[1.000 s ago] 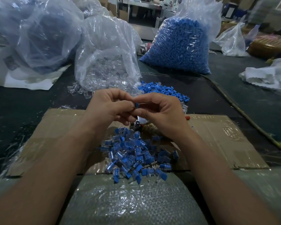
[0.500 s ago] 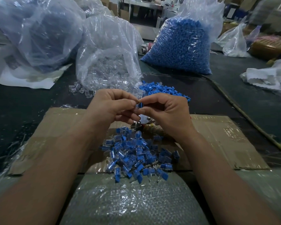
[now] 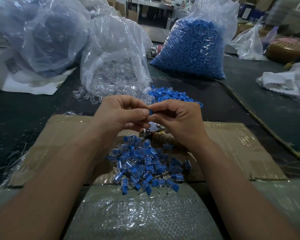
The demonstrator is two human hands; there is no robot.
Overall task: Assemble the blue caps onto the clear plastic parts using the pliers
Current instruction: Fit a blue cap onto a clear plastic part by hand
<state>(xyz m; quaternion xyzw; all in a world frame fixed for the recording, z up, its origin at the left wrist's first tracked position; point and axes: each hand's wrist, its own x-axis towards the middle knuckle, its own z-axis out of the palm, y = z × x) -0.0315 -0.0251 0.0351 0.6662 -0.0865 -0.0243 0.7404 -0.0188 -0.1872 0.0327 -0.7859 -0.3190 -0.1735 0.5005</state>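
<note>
Left hand (image 3: 121,113) and right hand (image 3: 178,118) pinch 1 blue cap (image 3: 151,112).

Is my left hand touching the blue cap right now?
Touching. The head view shows the left hand pinching the blue cap, the right hand pinching it too.

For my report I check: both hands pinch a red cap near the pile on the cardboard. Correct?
No, the cap is blue, not red, as the head view shows. The left hand and right hand do pinch it near the pile on the cardboard.
</note>
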